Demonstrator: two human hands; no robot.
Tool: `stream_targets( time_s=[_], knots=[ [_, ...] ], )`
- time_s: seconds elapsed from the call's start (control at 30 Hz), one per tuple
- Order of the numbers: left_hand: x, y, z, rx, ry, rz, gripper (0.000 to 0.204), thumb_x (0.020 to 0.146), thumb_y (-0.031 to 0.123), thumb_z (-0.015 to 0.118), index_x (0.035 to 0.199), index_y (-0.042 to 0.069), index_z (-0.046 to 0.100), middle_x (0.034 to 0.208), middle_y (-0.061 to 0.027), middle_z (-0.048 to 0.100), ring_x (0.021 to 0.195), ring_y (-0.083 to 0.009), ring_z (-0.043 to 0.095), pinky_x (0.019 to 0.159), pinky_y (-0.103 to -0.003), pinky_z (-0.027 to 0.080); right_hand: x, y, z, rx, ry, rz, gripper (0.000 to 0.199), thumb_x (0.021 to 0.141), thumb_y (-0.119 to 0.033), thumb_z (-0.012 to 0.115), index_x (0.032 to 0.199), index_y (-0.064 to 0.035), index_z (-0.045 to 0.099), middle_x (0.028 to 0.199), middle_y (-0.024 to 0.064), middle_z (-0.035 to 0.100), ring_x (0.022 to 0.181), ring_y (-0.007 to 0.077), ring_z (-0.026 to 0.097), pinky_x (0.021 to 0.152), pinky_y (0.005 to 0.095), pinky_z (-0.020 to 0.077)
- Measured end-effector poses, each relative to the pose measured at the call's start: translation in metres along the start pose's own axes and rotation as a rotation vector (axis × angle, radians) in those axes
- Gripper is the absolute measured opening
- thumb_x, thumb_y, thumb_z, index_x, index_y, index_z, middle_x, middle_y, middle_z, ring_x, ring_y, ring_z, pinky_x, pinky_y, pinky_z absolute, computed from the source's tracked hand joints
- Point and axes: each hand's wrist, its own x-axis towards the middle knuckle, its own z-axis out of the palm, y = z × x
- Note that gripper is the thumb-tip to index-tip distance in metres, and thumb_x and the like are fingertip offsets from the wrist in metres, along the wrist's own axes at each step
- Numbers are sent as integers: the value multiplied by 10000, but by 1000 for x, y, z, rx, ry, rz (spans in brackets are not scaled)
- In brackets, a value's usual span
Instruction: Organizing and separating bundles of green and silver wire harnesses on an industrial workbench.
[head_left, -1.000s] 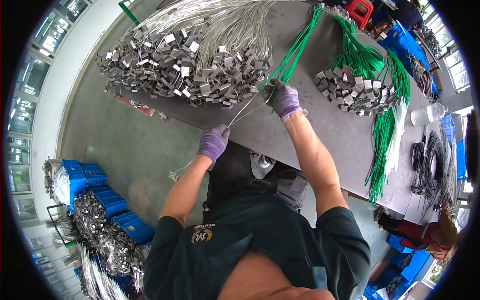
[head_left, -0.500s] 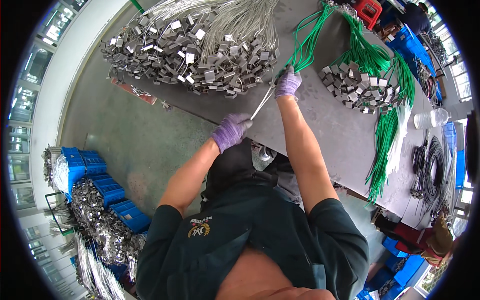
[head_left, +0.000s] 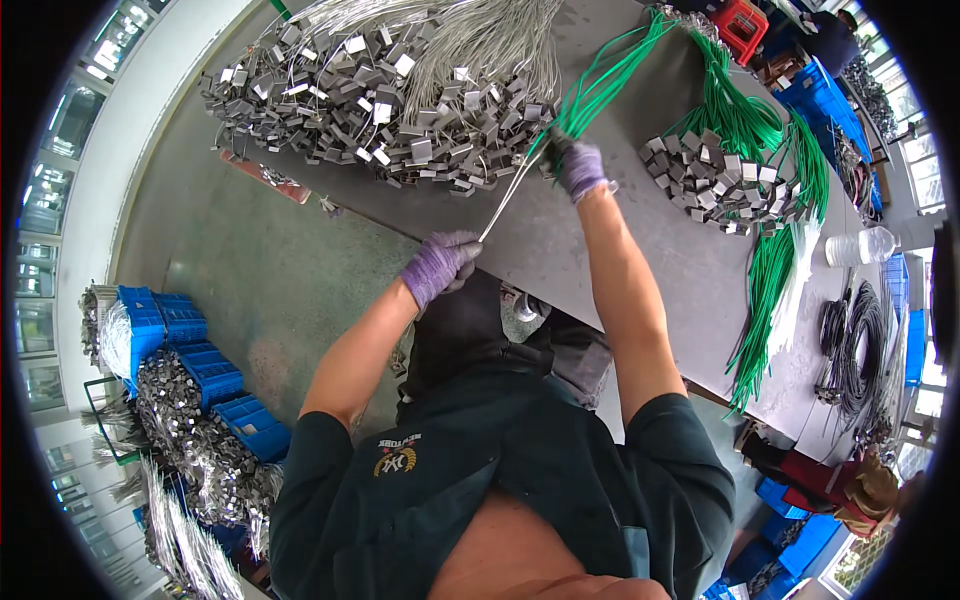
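My left hand (head_left: 440,268), in a purple knit glove with grey fingers, is closed on the ends of a few thin white wires (head_left: 508,203). They stretch tautly up and right to my right hand (head_left: 578,168), gloved the same way. Its fingers are smeared by motion but appear wrapped round a bundle of green wires (head_left: 610,85), which runs away toward the far side of the table (head_left: 625,235). How the green and white wires meet is hidden by the right hand. Just left of it lies a large heap of small metal blocks (head_left: 380,110) with silvery leads.
On the right of the table lie a smaller pile of metal blocks (head_left: 715,180), green wire bundles (head_left: 765,300), a clear plastic bottle (head_left: 862,247) and black cable coils (head_left: 865,345). Blue crates (head_left: 210,375) stand on the floor at left. A person (head_left: 832,40) is at the far right.
My left hand has moved left and slightly toward me, with the white wires still in it. My right hand has turned, its wrist shifting right, and the green wires are pulled straighter.
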Motion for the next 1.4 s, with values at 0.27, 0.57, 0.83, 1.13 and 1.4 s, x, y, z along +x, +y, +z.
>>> stream_targets(
  time_s=[0.27, 0.57, 0.83, 1.13, 1.4],
  knots=[
    [-2, 16, -2, 136, -38, -48, 197, 866, 158, 538, 1032, 64, 589, 508, 12, 398, 381, -62, 312, 340, -211, 235, -7, -17, -24, 66, -12, 31, 223, 817, -244, 632, 859, -25, 620, 573, 27, 506, 416, 122, 441, 358, 256, 320],
    [14, 29, -7, 153, 29, 71, 135, 846, 179, 574, 884, 50, 589, 554, 10, 494, 441, -72, 443, 392, -213, 361, -52, -9, 24, -287, -120, 6, 172, 765, -155, 659, 668, -15, 630, 525, 51, 535, 386, 119, 453, 359, 266, 323],
    [10, 26, -4, 119, 40, 186, 154, 871, 180, 534, 796, 47, 548, 514, 19, 392, 395, -62, 332, 344, -222, 255, 0, -72, 9, -236, -133, -46, 189, 779, -183, 627, 672, -28, 604, 507, 29, 494, 373, 105, 415, 340, 255, 283],
    [20, 25, 5, 119, 32, 38, 191, 881, 227, 534, 796, 57, 555, 532, -2, 447, 423, -79, 416, 348, -238, 301, -45, -16, 22, -157, -173, 137, 201, 770, -163, 663, 655, -58, 536, 524, 21, 476, 380, 113, 420, 337, 255, 288],
    [15, -8, 19, 330, 32, 395, 225, 903, 213, 494, 794, 28, 562, 525, -44, 532, 390, -116, 482, 392, -252, 378, -9, -67, -5, -362, -50, 31, 232, 762, -184, 675, 616, -70, 537, 520, 3, 469, 385, 88, 385, 363, 246, 261]
  ],
)
